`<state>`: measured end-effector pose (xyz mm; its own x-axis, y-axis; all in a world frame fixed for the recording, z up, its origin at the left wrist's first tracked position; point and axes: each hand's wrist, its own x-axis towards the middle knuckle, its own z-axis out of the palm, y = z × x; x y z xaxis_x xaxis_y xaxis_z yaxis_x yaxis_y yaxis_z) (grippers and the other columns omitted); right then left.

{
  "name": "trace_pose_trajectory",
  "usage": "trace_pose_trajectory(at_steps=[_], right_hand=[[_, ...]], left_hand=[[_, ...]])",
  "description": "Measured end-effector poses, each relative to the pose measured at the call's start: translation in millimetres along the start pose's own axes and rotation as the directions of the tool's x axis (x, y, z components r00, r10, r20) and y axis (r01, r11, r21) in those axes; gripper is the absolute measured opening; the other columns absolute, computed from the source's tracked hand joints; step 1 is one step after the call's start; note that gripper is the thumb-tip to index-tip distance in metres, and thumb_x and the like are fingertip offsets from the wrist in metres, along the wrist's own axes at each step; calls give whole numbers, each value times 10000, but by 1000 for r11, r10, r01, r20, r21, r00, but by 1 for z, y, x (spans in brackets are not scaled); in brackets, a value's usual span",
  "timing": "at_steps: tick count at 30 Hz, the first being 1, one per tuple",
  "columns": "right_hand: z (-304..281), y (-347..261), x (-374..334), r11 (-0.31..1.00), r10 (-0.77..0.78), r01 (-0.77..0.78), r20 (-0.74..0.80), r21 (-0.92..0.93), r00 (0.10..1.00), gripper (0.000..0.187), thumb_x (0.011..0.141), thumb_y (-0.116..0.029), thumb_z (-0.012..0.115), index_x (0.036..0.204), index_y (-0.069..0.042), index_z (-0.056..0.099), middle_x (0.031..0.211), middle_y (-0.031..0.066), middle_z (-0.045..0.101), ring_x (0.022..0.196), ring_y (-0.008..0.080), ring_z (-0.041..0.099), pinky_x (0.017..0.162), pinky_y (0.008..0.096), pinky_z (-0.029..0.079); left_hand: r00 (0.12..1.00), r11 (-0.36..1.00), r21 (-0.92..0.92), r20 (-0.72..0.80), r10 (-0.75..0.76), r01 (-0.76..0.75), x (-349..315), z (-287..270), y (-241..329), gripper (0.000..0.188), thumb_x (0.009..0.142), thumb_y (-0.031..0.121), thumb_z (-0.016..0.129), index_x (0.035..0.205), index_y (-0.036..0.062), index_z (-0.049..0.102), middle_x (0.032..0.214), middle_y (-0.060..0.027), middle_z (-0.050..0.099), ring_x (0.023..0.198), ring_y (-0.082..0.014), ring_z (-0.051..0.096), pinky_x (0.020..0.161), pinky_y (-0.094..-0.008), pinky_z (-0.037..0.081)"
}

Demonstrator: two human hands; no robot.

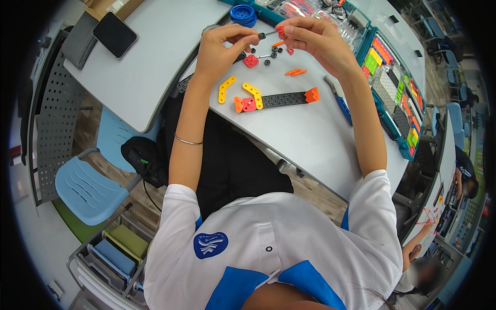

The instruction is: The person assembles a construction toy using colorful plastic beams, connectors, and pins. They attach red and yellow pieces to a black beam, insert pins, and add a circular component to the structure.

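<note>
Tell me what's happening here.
The person pinches a small black plastic piece in the left hand and a small red plastic piece in the right hand, a thin grey rod spanning between. A black perforated plastic strip with orange ends lies on the white table. An open teal parts case sits at right.

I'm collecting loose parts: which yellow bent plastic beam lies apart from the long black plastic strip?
The left yellow bent plastic beam: it lies alone, whereas the right beam touches the long black plastic strip.
</note>
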<state>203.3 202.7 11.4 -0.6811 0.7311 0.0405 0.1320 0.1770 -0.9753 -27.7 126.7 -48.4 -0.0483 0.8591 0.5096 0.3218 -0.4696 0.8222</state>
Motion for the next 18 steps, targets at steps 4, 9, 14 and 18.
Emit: trace_pose_trajectory(at_steps=[4, 9, 14, 18], right_hand=[[-1, 3, 0, 1000, 15, -15, -27, 20, 1000, 318, 967, -252, 731, 1144, 12, 738, 970, 67, 710, 812, 136, 662, 821, 285, 573], [-1, 4, -1, 996, 32, -32, 7, 85, 999, 330, 987, -253, 710, 1179, 15, 719, 1005, 89, 715, 875, 155, 690, 853, 296, 577], [3, 0, -2, 958, 78, -81, 24, 276, 997, 391, 958, -312, 742, 1181, 9, 728, 1082, 130, 737, 1053, 220, 726, 937, 350, 592], [-3, 6, 3, 957, 89, -71, -54, 280, 995, 327, 994, -250, 696, 1206, -1, 699, 1107, 121, 733, 1093, 220, 718, 937, 327, 586]], left_hand=[[999, 998, 57, 21, 29, -30, -2, -1, 1, 117, 928, 70, 732, 1017, 14, 783, 880, -55, 767, 723, -113, 692, 692, -233, 552], [1000, 999, 35, 2, 4, -4, -2, -2, -2, 119, 933, 79, 735, 1019, 11, 781, 853, -50, 751, 711, -112, 681, 691, -238, 552], [999, 998, -45, 0, -37, 37, -1, -1, 1, 124, 941, 95, 735, 1017, 6, 778, 860, -60, 753, 720, -113, 680, 698, -246, 557], [993, 993, -60, -62, -101, 98, -2, 0, 8, 127, 946, 105, 736, 1007, 1, 774, 861, -69, 754, 732, -110, 681, 710, -248, 560]])
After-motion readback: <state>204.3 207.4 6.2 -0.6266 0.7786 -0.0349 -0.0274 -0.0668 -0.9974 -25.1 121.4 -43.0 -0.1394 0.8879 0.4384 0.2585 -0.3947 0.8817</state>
